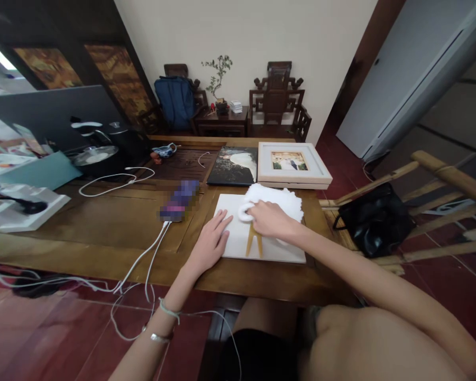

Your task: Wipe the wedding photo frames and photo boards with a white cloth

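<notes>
A white board [238, 249] lies flat near the table's front edge, with a gold, A-shaped piece [255, 244] on its lower middle. My left hand [211, 241] rests on the board's left side, fingers stretched out, holding nothing. My right hand [270, 218] is closed on a white cloth [275, 196], pressing a bunched part of it against the board. The rest of the cloth spreads over the board's far right part. My right hand hides the top of the gold piece.
Behind the board lie a dark picture panel [233, 166] and a white-framed photo [321, 172]. To the left are a phone [179, 200] with white cables, a power strip [27, 209], and a lidded pot [97, 159]. A black bag [375, 222] sits on the bamboo chair at right.
</notes>
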